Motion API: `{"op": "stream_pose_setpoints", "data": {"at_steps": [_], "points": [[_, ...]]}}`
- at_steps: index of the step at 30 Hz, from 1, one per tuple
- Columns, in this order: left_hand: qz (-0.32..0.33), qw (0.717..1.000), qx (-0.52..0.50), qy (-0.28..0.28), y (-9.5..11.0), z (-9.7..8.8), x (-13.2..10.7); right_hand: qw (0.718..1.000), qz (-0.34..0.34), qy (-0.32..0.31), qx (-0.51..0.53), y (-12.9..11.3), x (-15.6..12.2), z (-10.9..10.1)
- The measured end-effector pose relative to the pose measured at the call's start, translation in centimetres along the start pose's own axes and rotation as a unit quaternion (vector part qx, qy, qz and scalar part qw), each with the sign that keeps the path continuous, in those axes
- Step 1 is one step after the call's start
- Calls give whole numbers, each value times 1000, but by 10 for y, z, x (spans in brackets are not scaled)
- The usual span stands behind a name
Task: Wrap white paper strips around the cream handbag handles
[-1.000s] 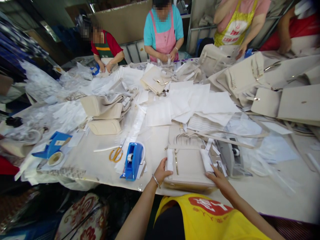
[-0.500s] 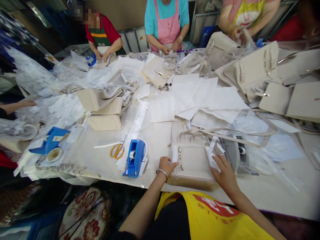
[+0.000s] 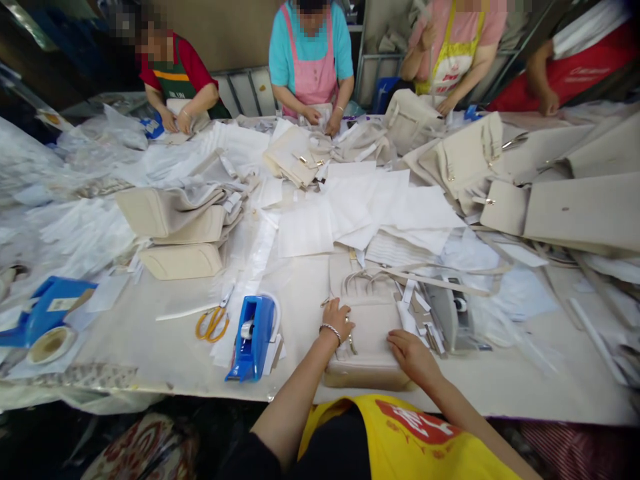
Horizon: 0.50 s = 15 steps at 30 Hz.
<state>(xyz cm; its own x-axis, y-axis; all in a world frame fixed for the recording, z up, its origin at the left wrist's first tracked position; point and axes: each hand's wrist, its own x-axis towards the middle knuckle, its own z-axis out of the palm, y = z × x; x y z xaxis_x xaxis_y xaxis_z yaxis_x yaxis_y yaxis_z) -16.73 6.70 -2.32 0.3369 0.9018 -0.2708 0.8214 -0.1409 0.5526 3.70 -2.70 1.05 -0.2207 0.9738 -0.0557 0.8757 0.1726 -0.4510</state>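
Observation:
A beige structured handbag (image 3: 367,360) lies flat on the white-covered table (image 3: 500,380) directly in front of me, its metal-fitted handles (image 3: 365,283) folded toward the far side. My left hand (image 3: 337,320), with a bracelet on the wrist, rests on the bag's upper left. My right hand (image 3: 413,357) lies flat on the bag's right side. Neither hand appears to grip anything. A white paper strip (image 3: 406,317) lies just beyond my right hand, against the bag.
A blue tape dispenser (image 3: 254,337) and orange-handled scissors (image 3: 213,325) lie left of the bag; a grey tape dispenser (image 3: 453,313) lies right. White paper sheets (image 3: 305,230), plastic film and more beige bags cover the table. Several co-workers work along the far side.
Both hands have moved inward and closer together on the bag. The white strips they covered are no longer under them. The whole view has shifted, with the table's contents moving left.

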Motion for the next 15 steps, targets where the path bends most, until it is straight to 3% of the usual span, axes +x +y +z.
{"op": "stream_pose_setpoints", "data": {"at_steps": [10,15], "points": [[-143,978,-95,117,-9,-14,-14,1000,2,-1,-25,3,5,-3],[-179,970,-142,89,-18,-15,-24,999,-19,-27,25,2,13,-10]]}}
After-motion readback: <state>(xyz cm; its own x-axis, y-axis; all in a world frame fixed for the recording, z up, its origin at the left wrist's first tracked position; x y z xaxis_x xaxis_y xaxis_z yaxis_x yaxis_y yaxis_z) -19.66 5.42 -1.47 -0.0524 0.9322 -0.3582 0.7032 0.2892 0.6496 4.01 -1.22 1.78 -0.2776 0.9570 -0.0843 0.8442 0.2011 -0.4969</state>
